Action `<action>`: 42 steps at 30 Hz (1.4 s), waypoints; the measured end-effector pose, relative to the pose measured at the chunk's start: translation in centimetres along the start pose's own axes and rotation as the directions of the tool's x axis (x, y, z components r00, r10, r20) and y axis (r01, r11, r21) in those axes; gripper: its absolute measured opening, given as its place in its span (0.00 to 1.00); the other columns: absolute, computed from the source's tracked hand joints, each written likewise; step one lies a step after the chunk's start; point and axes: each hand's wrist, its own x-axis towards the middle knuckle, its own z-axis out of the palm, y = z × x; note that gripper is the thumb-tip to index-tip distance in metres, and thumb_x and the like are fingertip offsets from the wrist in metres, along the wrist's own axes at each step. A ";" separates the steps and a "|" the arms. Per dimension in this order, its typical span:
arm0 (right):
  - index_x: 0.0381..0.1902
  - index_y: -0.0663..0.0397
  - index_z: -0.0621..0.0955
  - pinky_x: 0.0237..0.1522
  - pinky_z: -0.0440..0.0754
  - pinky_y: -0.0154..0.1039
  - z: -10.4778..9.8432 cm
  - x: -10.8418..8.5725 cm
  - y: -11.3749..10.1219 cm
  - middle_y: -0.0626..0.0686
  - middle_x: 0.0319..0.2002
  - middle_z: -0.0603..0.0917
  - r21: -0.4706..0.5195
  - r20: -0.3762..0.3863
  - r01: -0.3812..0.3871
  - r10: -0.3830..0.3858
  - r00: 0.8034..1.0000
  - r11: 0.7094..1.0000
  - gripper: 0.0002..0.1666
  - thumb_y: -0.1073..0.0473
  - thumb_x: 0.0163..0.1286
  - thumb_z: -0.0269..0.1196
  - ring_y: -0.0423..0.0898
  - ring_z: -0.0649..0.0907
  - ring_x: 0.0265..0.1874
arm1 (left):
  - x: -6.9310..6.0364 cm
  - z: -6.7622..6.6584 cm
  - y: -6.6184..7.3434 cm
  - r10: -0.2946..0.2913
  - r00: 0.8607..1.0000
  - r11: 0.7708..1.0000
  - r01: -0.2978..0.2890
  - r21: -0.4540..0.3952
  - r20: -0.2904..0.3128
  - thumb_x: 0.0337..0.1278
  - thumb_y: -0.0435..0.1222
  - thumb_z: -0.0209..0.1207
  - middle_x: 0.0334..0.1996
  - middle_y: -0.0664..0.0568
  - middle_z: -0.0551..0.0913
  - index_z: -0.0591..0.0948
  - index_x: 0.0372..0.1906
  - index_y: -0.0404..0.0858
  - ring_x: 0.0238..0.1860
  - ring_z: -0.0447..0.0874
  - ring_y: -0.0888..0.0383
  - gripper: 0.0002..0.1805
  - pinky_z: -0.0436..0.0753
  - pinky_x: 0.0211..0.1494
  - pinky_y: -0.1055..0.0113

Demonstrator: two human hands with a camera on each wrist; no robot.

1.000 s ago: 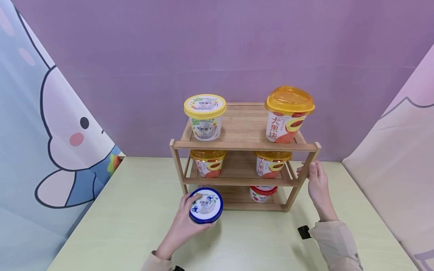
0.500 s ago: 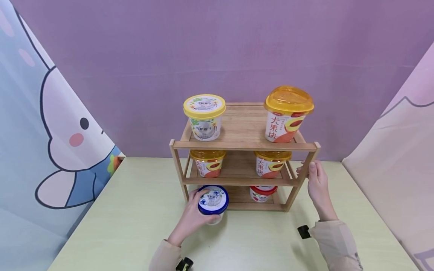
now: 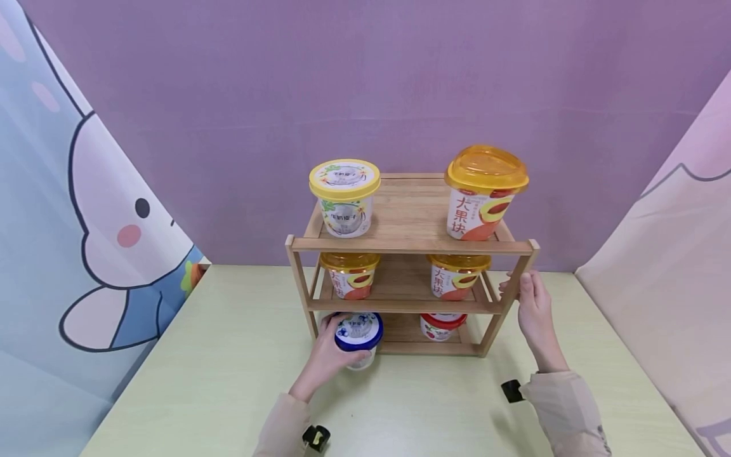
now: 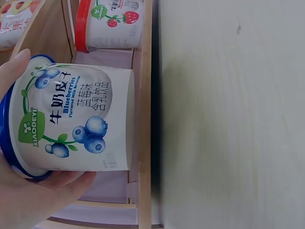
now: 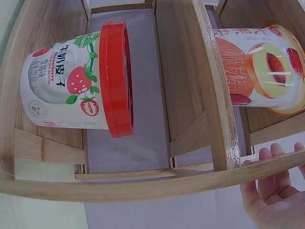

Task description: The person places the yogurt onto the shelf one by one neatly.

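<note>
My left hand [image 3: 327, 355] holds a white yogurt-style cup with a blue lid [image 3: 359, 330] at the left front of the wooden rack's lowest shelf. In the left wrist view the blueberry print on this cup [image 4: 86, 117] faces the camera, with thumb and fingers around its lid end. My right hand [image 3: 537, 317] grips the right front post of the wooden rack [image 3: 411, 246], fingertips curled past it. On the lowest shelf's right side stands a red-lidded strawberry cup [image 3: 441, 327], seen larger in the right wrist view.
A yellow-lidded cup [image 3: 346, 198] and an orange-lidded peach cup [image 3: 484, 193] stand on the top shelf. Two more orange-lidded cups, left [image 3: 351, 277] and right [image 3: 459, 277], are on the middle shelf. The pale table [image 3: 240, 381] extends around the rack; a purple backdrop [image 3: 365, 82] hangs behind.
My left hand has moved the blue-lidded cup right and toward the rack, and the cup has tipped more upright. My right hand has stayed on the post.
</note>
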 end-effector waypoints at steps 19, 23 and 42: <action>0.33 0.40 0.70 0.36 0.72 0.22 0.3 -0.6 -2.4 0.39 0.23 0.78 0.023 -0.005 0.026 -0.026 1.000 0.999 0.13 0.59 0.72 0.38 0.32 0.78 0.27 | 1.7 0.2 -0.7 0.006 1.000 0.999 -0.006 -0.052 0.001 0.31 0.45 0.71 0.61 0.38 0.56 0.56 0.65 0.38 0.57 0.62 0.42 0.52 0.65 0.55 0.47; 0.33 0.40 0.69 0.36 0.72 0.22 0.5 -0.8 -2.9 0.39 0.23 0.77 0.017 -0.009 0.022 -0.022 1.000 1.000 0.13 0.59 0.72 0.38 0.32 0.78 0.27 | 2.1 0.3 -0.9 0.011 1.000 0.997 -0.010 -0.080 0.005 0.32 0.44 0.70 0.62 0.38 0.56 0.54 0.66 0.38 0.58 0.62 0.43 0.52 0.65 0.56 0.48; 0.34 0.41 0.69 0.36 0.72 0.22 0.2 -0.3 -1.3 0.39 0.24 0.77 0.001 -0.005 0.007 -0.007 1.000 1.000 0.13 0.58 0.72 0.38 0.32 0.78 0.28 | 2.8 0.7 -1.2 0.010 1.000 0.994 -0.013 -0.113 -0.027 0.38 0.43 0.67 0.61 0.37 0.56 0.52 0.66 0.34 0.59 0.59 0.41 0.50 0.61 0.58 0.47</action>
